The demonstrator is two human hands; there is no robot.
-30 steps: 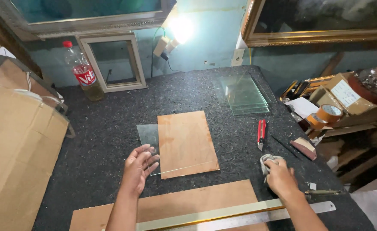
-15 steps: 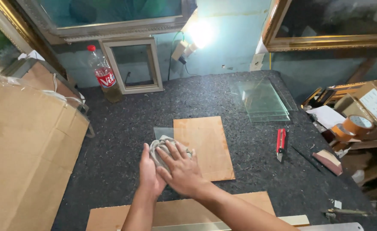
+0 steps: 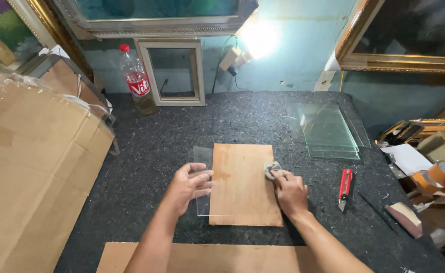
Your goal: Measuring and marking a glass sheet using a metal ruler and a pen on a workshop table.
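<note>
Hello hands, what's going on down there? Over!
Left hand flat on glass pane. Right hand presses rag at board edge. Board lies over the pane. Knife lies apart.

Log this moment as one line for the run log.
left hand: flat on glass pane | right hand: presses cloth wad on wooden board | red utility knife: right, untouched
</note>
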